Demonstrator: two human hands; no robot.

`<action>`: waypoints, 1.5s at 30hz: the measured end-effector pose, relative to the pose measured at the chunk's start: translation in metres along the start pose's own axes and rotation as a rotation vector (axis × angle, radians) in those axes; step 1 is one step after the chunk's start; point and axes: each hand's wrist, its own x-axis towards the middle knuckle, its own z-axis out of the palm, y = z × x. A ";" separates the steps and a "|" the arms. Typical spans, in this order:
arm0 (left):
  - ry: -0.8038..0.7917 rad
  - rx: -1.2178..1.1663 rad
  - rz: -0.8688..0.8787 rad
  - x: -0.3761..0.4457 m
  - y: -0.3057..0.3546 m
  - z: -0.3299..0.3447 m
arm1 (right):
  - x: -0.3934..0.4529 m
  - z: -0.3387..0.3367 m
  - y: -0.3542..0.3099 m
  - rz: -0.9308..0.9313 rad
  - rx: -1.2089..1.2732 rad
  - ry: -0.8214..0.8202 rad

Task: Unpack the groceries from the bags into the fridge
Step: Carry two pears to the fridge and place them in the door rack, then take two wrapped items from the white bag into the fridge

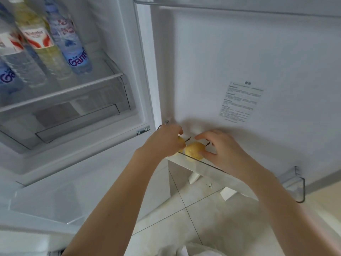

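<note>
Two pears (pixel 194 149) in door bin (pixel 291 183) betw. both hands (pixel 226 154), touching.

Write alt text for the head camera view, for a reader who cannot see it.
A person's left hand and right hand set yellow pears into the clear bottom shelf of an open fridge door. Drink bottles stand on a glass shelf inside the fridge at left.
</note>
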 end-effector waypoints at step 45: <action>-0.208 -0.216 0.304 -0.160 0.314 0.343 | -0.432 -0.102 0.273 0.556 0.055 0.002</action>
